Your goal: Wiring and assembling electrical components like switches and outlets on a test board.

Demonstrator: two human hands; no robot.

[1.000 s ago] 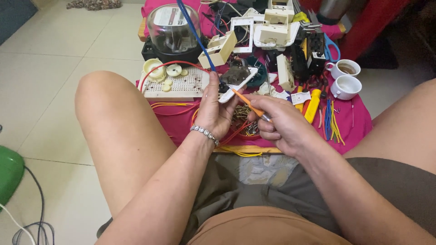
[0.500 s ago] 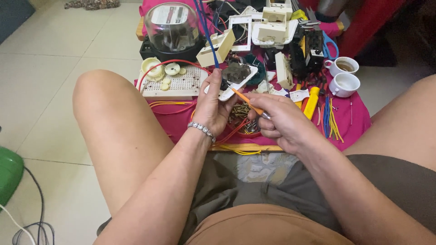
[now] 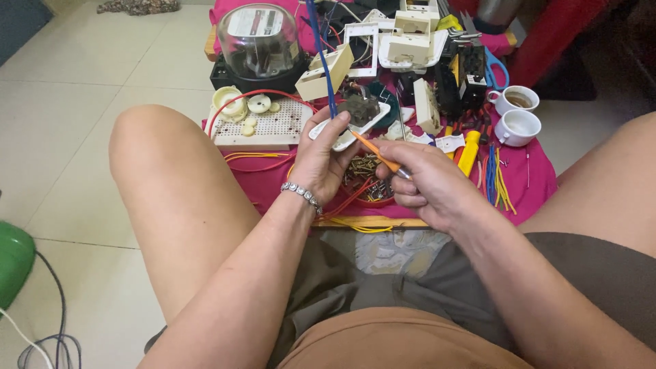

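left hand (image 3: 321,154) grips white switch plate (image 3: 350,130) above pink desk (image 3: 540,184) | right hand (image 3: 424,181) pinches orange screwdriver (image 3: 374,154), tip at plate | plate looks light, rigid, brittle plastic; best held by edges

At the centre of the frame, the left hand (image 3: 321,157) is gripping a white switch plate (image 3: 352,126) with a blue wire (image 3: 321,55) rising from it. The right hand (image 3: 427,181) is pointing an orange screwdriver (image 3: 374,154) at the plate, above a bowl of screws (image 3: 365,179).

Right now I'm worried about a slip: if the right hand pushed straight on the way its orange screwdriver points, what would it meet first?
Probably the white switch plate held in the left hand; the right hand aims the orange screwdriver at it, though depth is unclear.
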